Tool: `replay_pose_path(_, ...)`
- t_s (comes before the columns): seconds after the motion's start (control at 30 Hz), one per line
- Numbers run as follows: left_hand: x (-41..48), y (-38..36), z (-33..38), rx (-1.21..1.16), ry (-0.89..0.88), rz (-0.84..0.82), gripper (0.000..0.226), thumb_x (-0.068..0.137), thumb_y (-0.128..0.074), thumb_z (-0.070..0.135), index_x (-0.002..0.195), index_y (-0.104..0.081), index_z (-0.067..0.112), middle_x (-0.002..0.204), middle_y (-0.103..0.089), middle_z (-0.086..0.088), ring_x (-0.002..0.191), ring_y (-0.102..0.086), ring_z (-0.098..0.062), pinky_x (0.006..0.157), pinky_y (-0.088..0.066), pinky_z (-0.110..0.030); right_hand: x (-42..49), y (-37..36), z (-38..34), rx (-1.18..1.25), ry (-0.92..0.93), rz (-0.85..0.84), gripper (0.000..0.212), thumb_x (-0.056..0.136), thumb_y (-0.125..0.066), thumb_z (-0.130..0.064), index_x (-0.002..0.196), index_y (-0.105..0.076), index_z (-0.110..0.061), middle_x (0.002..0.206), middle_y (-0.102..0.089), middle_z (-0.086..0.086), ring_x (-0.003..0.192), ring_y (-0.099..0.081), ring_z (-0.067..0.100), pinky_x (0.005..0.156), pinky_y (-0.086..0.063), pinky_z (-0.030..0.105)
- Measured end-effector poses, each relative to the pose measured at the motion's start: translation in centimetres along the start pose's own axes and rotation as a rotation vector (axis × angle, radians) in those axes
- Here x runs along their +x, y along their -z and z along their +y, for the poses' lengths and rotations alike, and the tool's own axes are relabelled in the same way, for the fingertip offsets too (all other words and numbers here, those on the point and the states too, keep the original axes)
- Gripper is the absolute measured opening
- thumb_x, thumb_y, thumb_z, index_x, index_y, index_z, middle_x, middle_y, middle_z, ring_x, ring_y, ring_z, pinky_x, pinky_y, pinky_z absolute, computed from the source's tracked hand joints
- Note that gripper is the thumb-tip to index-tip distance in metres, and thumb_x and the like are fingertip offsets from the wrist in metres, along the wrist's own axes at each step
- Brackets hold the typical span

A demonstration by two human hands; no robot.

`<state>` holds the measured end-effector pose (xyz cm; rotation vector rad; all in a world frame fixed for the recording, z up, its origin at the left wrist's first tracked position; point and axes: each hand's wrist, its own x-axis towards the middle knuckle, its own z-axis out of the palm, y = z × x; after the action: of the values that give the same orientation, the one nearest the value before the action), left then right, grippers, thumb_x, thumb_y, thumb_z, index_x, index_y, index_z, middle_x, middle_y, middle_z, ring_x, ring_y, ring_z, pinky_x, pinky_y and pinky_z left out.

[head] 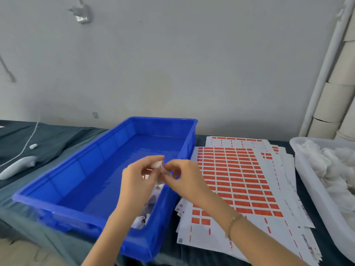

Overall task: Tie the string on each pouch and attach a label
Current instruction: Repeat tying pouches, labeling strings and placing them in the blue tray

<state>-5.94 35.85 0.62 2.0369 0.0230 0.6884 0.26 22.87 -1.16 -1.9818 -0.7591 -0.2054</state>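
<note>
The left grip [138, 181] and right grip [185, 179] both pinch a small pouch [157, 164]. A blue bin [86, 160] sits beneath them; label sheets [230, 169] lie right.

Table [57, 135], draped in dark cloth, spans the lower frame. Directly on it: blue crate [86, 164], centre; red label sheets [236, 169], centre-right; white tray [311, 181], right edge; white corded device [17, 167], left.

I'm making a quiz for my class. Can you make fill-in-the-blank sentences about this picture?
1. The left hand and right hand hold a pouch over the ___ bin.
2. The label sheets lie ___ of the bin.
3. The bracelet is worn near the ___ hand.
Missing: blue, right, right.
</note>
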Motion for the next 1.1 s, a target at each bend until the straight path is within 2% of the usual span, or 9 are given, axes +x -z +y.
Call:
replay_pose_path(0.2,3.8,-0.2,-4.0,0.243,0.031,-0.013,0.022,0.086,-0.065,0.008,0.075,-0.071,0.026,0.073,-0.07,0.014,0.078,-0.065,-0.002,0.071,-0.052,-0.016,4.8,-3.3,0.9,-0.268,-0.035,-0.063,0.018,0.085,-0.054,-0.011,0.089,-0.072,-0.01,0.086,-0.07,0.01,0.085,-0.06,0.028,0.081,-0.048,0.039)
replay_pose_path(0.27,4.3,-0.5,-5.0,0.296,0.084,-0.051,0.018,0.086,-0.064,0.008,0.076,-0.07,0.022,0.073,-0.07,0.01,0.08,-0.067,-0.01,0.073,-0.053,-0.026,5.1,-4.0,1.3,-0.364,-0.062,-0.087,0.019,0.084,-0.054,-0.012,0.086,-0.073,-0.012,0.085,-0.071,0.009,0.086,-0.059,0.03,0.09,-0.041,0.038)
replay_pose_path(0.4,4.7,-0.5,-5.4,0.334,0.185,-0.136,0.015,0.084,-0.063,0.006,0.094,-0.068,0.016,0.088,-0.07,0.001,0.087,-0.066,-0.016,0.072,-0.047,-0.021,5.4,-4.2,1.5,-0.446,-0.11,-0.128,0.019,0.085,-0.056,-0.014,0.083,-0.074,-0.011,0.082,-0.071,0.009,0.081,-0.06,0.028,0.096,-0.037,0.037)
replay_pose_path(0.53,4.2,-0.4,-3.7,0.512,0.109,-0.081,0.027,0.086,-0.062,0.014,0.113,-0.064,0.017,0.106,-0.065,0.004,0.092,-0.059,-0.011,0.077,-0.044,-0.024,3.9,-3.2,1.3,-0.235,-0.101,-0.057,0.021,0.086,-0.059,-0.023,0.098,-0.071,-0.009,0.096,-0.071,0.008,0.094,-0.061,0.026,0.098,-0.038,0.027)
replay_pose_path(0.63,2.9,-2.5,0.1,0.385,-0.049,0.004,0.027,0.084,-0.064,0.009,0.107,-0.066,0.023,0.102,-0.063,0.01,0.087,-0.061,-0.008,0.069,-0.043,-0.02,1.3,-0.7,0.7,-0.03,-0.052,0.121,0.019,0.085,-0.06,-0.024,0.1,-0.07,-0.018,0.095,-0.072,-0.003,0.086,-0.061,0.006,0.084,-0.033,0.004)
replay_pose_path(0.73,1.4,-6.4,4.6,0.23,-0.155,-0.031,0.026,0.083,-0.067,0.005,0.1,-0.069,0.024,0.098,-0.064,0.01,0.085,-0.062,-0.005,0.071,-0.047,-0.02,-1.9,3.0,1.2,0.067,-0.085,0.255,0.021,0.084,-0.064,-0.025,0.105,-0.066,-0.029,0.09,-0.067,-0.019,0.079,-0.056,-0.018,0.074,-0.041,-0.003)
replay_pose_path(0.83,-0.2,-10.9,7.9,0.095,-0.206,-0.117,0.022,0.085,-0.068,0.011,0.1,-0.067,0.028,0.1,-0.064,0.012,0.089,-0.062,-0.007,0.083,-0.05,-0.025,-5.8,8.0,2.2,-0.017,-0.231,0.365,0.022,0.088,-0.064,-0.034,0.109,-0.059,-0.04,0.092,-0.052,-0.037,0.076,-0.056,-0.015,0.078,-0.044,-0.001)
replay_pose_path(0.97,-2.1,-17.5,11.3,-0.056,-0.248,-0.301,0.024,0.086,-0.069,0.017,0.095,-0.061,0.038,0.092,-0.059,0.025,0.084,-0.061,0.004,0.069,-0.046,-0.002,-10.8,17.0,3.2,-0.143,-0.252,0.485,0.018,0.088,-0.066,-0.023,0.106,-0.071,-0.025,0.097,-0.07,-0.017,0.086,-0.064,-0.003,0.078,-0.052,0.01)
replay_pose_path(1.1,-4.2,-24.1,13.3,-0.152,-0.247,-0.558,0.019,0.089,-0.065,0.019,0.105,-0.067,0.03,0.098,-0.062,0.02,0.085,-0.061,0.003,0.073,-0.049,-0.005,-15.2,25.6,5.1,-0.339,-0.411,0.527,0.012,0.084,-0.07,-0.015,0.092,-0.074,-0.024,0.083,-0.071,-0.015,0.075,-0.064,-0.002,0.07,-0.05,0.012)
